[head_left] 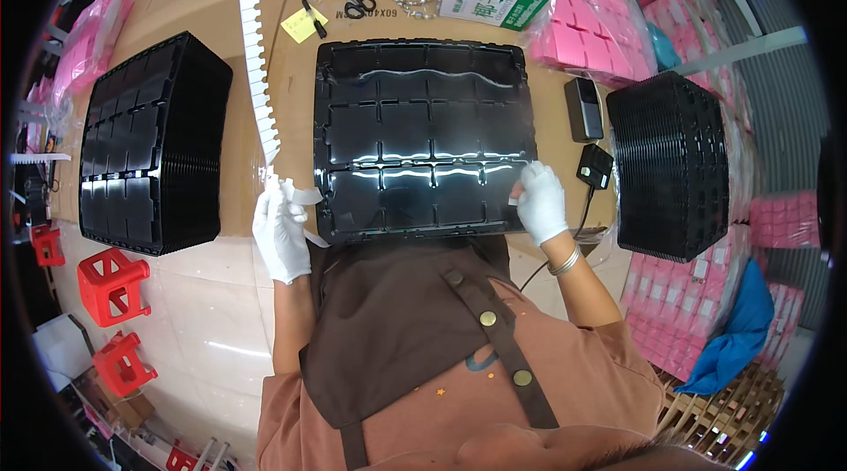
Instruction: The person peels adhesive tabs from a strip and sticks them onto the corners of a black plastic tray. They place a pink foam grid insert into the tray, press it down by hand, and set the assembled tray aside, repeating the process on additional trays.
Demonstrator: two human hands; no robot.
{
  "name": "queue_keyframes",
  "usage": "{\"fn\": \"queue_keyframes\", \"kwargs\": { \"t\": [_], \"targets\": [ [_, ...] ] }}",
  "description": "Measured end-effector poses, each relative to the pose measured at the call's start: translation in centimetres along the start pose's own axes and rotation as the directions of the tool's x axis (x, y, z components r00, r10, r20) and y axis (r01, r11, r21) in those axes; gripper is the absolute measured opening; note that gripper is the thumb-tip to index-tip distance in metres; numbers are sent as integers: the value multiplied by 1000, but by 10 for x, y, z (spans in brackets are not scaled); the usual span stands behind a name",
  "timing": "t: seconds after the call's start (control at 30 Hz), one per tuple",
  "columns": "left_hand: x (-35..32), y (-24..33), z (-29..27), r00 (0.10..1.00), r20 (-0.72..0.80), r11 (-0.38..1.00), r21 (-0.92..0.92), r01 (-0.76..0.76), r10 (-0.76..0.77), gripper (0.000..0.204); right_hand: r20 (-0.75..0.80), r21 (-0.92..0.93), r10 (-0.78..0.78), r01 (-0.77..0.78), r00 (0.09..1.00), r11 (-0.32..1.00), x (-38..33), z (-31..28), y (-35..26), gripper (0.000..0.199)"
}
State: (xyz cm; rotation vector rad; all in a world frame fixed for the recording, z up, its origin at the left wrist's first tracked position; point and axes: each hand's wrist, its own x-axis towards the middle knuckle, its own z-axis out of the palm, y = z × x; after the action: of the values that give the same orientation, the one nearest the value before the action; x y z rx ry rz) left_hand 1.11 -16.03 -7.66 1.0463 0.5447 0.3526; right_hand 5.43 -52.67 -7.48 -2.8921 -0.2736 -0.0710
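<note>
Cardboard-topped bench carries the black compartment tray (423, 136) before me; my left hand (281, 237) pinches closed on the white label strip (256, 56) beside it, my right hand (540, 202) presses a white label (515, 196) onto the tray's near corner, fingers curled.

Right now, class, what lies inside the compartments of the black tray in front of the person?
The black tray shows only glossy, bare-looking compartments with light glare. The right hand presses a small white piece at its right edge. Its near edge is hidden by the apron.

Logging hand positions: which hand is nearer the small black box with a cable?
Right. The right hand rests on the tray's right edge, just left of the small black box; the left hand is beyond the tray's opposite side.
</note>
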Motion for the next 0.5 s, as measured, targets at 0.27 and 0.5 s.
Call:
{"fn": "queue_keyframes", "kwargs": {
  "t": [0.27,0.5],
  "targets": [
    [2,22,-22,999,-33,971,238,-25,34,22,-78,414,-199,213,977,885,9,-16,32,17],
    [27,57,-69,994,-68,847,530,-42,91,18,-583,652,168,334,795,681,192,-90,8,9]
  ]
}}
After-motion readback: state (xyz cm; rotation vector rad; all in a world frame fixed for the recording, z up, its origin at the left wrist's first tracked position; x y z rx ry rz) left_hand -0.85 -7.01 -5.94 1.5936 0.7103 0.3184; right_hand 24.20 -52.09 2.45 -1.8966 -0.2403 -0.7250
